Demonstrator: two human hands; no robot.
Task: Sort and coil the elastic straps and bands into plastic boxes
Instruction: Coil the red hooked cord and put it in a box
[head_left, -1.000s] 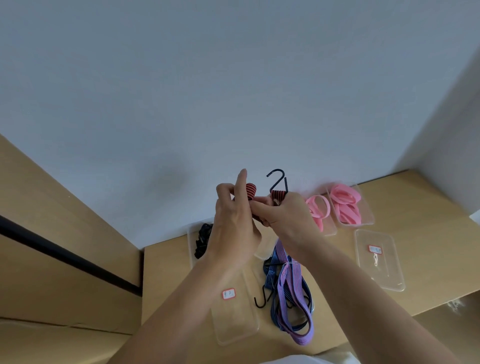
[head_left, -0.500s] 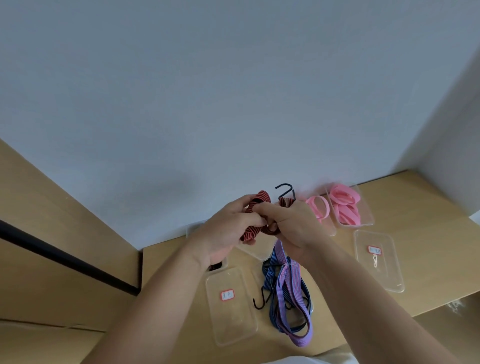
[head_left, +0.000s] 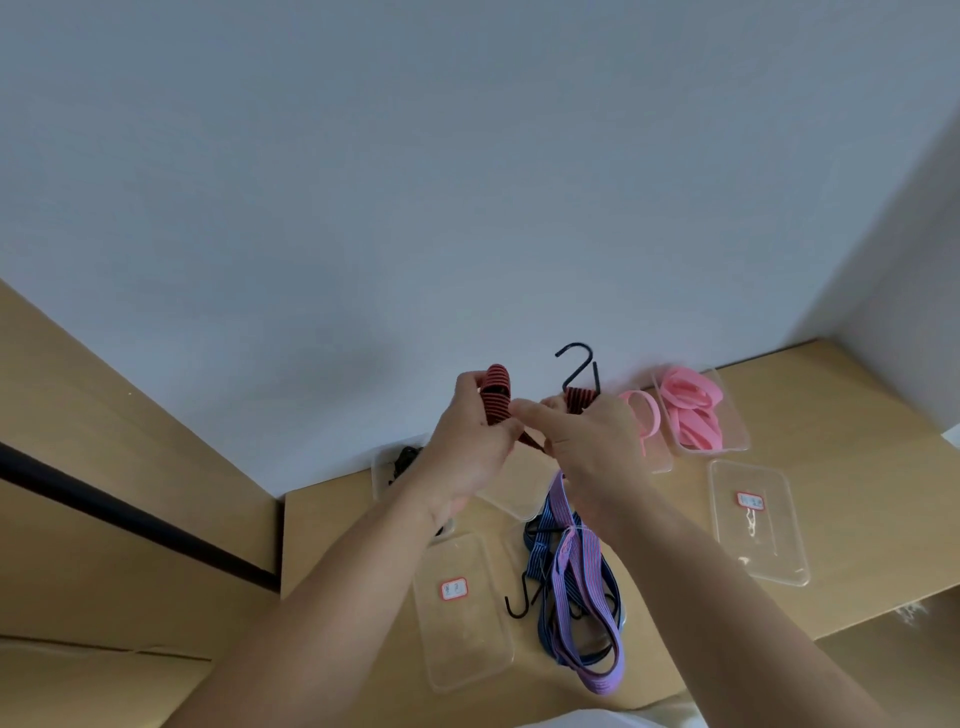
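Both hands hold a red-and-black striped strap (head_left: 496, 399) up in front of the wall. My left hand (head_left: 470, 452) grips a folded loop of it. My right hand (head_left: 587, 447) pinches the strap beside that loop and holds the end that carries a black hook (head_left: 576, 366). Below, on the table, lies a tangle of a purple strap (head_left: 574, 582) and a blue strap (head_left: 540, 551) with a black hook (head_left: 522, 605). Pink bands (head_left: 693, 410) fill a clear box (head_left: 737, 441) at the back right. A loose pink band (head_left: 647, 415) sits in the neighbouring box.
A clear lid with a red label (head_left: 462, 639) lies near the front left, another labelled lid (head_left: 769, 535) at the right. A box with black bands (head_left: 400, 465) stands behind my left wrist. Another clear box (head_left: 519, 501) sits under my hands. The wooden table (head_left: 857, 467) ends at the wall.
My left hand has turned and lifted, bringing the folded red loop up beside the hook. The hook end stands higher than half a second ago. Items on the table have not moved.
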